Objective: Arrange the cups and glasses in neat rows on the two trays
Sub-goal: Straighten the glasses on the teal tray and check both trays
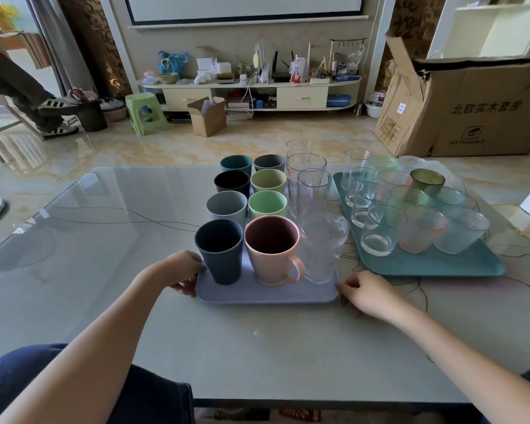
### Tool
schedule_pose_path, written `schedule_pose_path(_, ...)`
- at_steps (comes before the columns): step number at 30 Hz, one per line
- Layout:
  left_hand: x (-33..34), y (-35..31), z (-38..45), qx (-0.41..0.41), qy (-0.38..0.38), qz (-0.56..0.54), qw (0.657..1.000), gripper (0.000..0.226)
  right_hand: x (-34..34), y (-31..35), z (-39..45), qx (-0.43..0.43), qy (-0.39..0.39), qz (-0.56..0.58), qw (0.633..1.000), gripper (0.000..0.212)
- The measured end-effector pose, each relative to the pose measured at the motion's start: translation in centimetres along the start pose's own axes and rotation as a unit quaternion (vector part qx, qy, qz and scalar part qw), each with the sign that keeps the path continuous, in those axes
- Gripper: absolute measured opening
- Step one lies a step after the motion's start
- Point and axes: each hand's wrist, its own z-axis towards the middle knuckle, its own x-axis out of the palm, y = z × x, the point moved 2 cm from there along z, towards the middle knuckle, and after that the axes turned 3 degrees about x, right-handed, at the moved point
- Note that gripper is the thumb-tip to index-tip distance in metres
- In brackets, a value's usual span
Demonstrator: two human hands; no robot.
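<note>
The flat lavender plastic tray [266,293] of cups is gripped at its near corners by the left hand [182,272] and right hand [369,296], fingers curled round its edges, on the glass-topped desk [104,240].

Left grip [182,272] and right grip [369,296] curled (forearms outstretched, converging).
</note>
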Motion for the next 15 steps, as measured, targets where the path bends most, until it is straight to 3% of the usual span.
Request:
schedule_pose_path(5, 0.4, 0.3, 0.4, 0.014, -0.027, 0.015, 0.999, 0.024, 0.8, 0.2, -0.2, 0.001, 0.016, 0.024, 1.0, 0.037)
schedule_pose_path(15, 0.8, -1.8, 2.5, 0.031, -0.079, 0.022, 0.996, 0.027, 0.3, -0.1, 0.5, 0.045, -0.033, 0.108, 0.993, 0.033)
